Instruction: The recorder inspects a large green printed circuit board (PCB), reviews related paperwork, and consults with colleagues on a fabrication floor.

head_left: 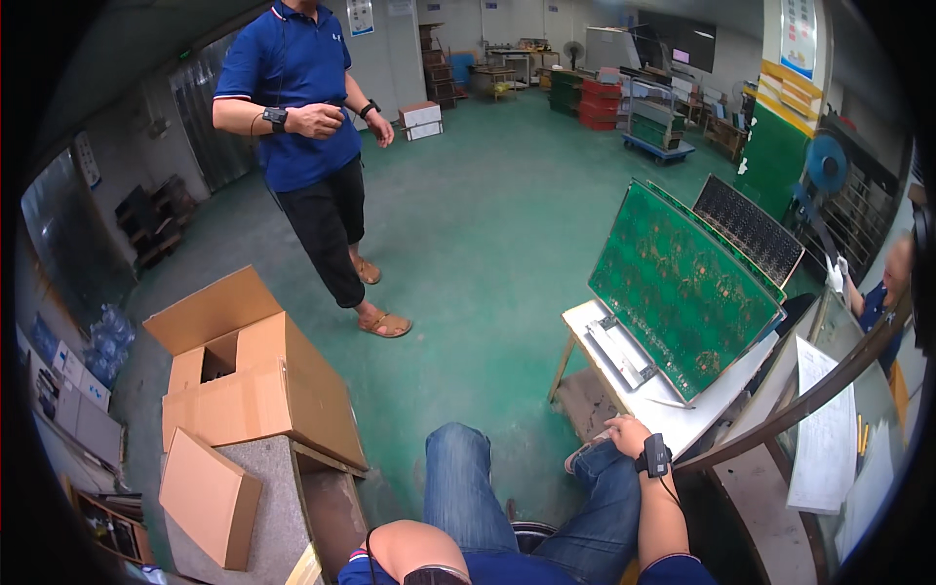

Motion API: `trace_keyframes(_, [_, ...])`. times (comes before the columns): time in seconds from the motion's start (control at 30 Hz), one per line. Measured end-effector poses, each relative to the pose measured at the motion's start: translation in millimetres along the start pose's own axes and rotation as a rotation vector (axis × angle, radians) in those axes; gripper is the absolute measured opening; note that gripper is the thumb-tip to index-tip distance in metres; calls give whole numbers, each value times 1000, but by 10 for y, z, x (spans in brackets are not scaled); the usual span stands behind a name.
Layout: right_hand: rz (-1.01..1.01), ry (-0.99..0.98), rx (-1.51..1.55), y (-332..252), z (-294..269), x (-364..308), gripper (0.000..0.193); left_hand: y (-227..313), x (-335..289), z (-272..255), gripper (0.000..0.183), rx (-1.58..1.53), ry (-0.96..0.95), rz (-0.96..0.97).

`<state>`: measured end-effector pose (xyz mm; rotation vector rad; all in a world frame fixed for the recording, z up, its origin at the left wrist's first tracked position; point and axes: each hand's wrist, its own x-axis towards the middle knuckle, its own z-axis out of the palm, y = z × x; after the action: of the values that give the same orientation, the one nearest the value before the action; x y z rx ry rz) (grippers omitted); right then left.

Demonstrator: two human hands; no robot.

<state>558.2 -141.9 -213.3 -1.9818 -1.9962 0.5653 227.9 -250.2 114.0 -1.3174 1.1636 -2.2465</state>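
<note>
My right hand (629, 436) rests at my right knee, beside the near edge of a white table (697, 421). Its fingers are loosely bent, and I see nothing held in them. A black band with a small box (654, 455) is on that wrist. My left forearm (419, 546) crosses the lower edge, bent in toward my body; the left hand itself lies outside the picture. On the white table a large green panel (682, 283) leans upright, its face marked with brown specks. A dark perforated panel (749, 229) stands behind it.
An open cardboard carton (244, 409) and a flat brown box (207, 497) are at my left. Ahead stands a person in a blue shirt (302, 117). Right of me are papers (821, 429), a curved dark rail (780, 414) and another person's gloved hand (837, 273).
</note>
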Motion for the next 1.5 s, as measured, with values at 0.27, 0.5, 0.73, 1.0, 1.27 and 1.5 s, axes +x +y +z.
trace_keyframes(0.27, [24,12,11,121,-23,-61,24,3,-255,-77,44,253,21,132])
trace_keyframes(0.5, [18,-15,24,-1,-48,-18,24,170,-653,-277,40,-663,99,95])
trace_keyframes(0.73, [25,-28,10,111,-6,-39,24,-101,-650,-845,48,369,-569,-1397])
trace_keyframes(1.0, [-16,21,16,69,-1,23,25,151,-292,-398,46,-742,55,-1296])
trace_keyframes(1.27, [-39,44,-26,272,83,-27,24,88,-487,-541,47,-579,-277,-1061])
trace_keyframes(1.5, [-87,69,53,193,-1,-42,22,-292,-739,-791,26,582,-1283,-1166])
